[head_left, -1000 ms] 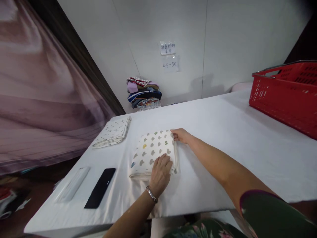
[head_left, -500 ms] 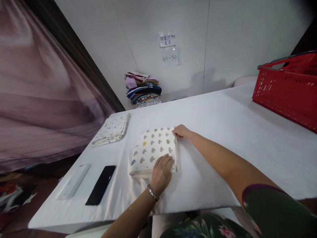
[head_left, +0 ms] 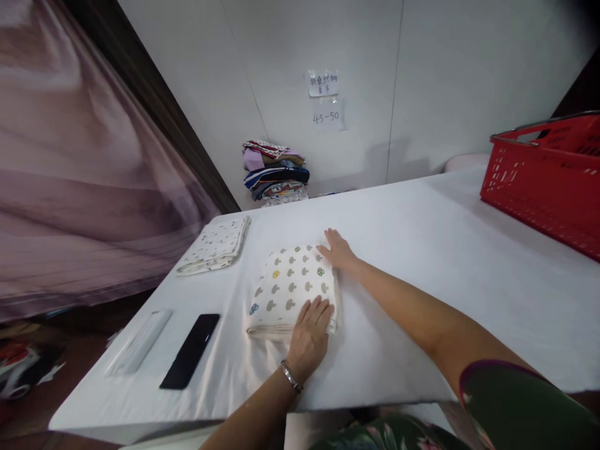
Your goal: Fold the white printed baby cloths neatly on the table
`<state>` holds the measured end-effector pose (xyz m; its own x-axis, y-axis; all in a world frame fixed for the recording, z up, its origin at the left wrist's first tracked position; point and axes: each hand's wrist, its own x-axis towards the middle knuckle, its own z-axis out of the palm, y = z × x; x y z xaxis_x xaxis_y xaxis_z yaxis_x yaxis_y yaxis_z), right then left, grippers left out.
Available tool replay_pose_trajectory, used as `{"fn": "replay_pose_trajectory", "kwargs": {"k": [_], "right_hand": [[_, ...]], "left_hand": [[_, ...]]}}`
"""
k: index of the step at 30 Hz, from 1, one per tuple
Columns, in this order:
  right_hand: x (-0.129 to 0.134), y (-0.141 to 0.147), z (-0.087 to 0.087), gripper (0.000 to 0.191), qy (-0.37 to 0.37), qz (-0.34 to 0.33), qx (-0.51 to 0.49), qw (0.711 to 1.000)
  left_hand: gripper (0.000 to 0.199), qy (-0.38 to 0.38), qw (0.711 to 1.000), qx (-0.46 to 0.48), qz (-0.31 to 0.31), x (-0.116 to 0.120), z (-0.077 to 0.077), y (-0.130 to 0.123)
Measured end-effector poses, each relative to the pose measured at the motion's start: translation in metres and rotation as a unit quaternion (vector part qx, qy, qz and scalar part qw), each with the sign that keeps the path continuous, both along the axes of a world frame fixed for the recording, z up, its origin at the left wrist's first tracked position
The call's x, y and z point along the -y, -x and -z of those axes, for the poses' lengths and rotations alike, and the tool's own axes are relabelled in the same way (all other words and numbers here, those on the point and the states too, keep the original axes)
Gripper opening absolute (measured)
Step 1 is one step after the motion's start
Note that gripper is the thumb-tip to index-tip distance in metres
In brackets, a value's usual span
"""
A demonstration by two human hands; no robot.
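A folded white cloth [head_left: 290, 284] printed with grey, green, yellow and blue mushrooms lies flat on the white-covered table [head_left: 403, 300]. My left hand [head_left: 310, 334], with a metal bracelet at its wrist, rests flat on the cloth's near right corner, fingers stretched out. At the far right corner of the same cloth is my right hand [head_left: 338, 251], its fingers spread and its thumb on the cloth's edge. Neither hand grips anything.
Another folded patterned cloth [head_left: 216, 245] lies at the table's left side. Nearer are a black phone-like slab [head_left: 191, 351] and a clear-white flat case [head_left: 140, 342]. A red basket [head_left: 544, 187] stands at the right. Beyond the far edge rises a stack of folded fabrics [head_left: 276, 172].
My right hand has let go of the cloth's far right corner, and its fingers have spread. My left hand stays on the near corner, its fingers slightly straighter.
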<state>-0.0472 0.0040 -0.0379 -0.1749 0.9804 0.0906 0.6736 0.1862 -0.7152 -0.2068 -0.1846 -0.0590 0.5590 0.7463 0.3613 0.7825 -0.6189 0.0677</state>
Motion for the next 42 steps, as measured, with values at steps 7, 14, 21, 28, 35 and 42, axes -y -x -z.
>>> {"fn": "replay_pose_trajectory", "kwargs": {"k": [7, 14, 21, 28, 35, 42], "right_hand": [[0.007, 0.007, 0.006, 0.067, 0.064, -0.048, 0.194, 0.978], [0.042, 0.025, 0.005, 0.067, -0.083, -0.110, 0.239, 0.961], [0.054, 0.026, 0.004, 0.064, -0.019, -0.138, 0.259, 0.956], [0.096, 0.028, 0.014, 0.059, -0.127, -0.156, 0.250, 0.947], [0.113, 0.017, 0.010, 0.050, -0.123, -0.141, 0.172, 0.967], [0.159, 0.023, 0.004, 0.041, -0.191, -0.293, 0.091, 0.932]], "left_hand": [[0.060, 0.041, 0.999, -0.002, -0.006, 0.006, -0.003, -0.003], [0.059, 0.059, 0.998, 0.034, -0.011, 0.018, -0.005, -0.010], [0.055, 0.061, 0.997, 0.050, 0.008, 0.024, -0.012, -0.003], [0.045, 0.039, 0.989, 0.079, -0.117, 0.029, -0.009, 0.030], [0.028, -0.007, 0.971, 0.166, -0.170, 0.028, -0.014, 0.071], [0.044, 0.051, 0.922, 0.230, -0.307, 0.030, -0.015, 0.112]]}}
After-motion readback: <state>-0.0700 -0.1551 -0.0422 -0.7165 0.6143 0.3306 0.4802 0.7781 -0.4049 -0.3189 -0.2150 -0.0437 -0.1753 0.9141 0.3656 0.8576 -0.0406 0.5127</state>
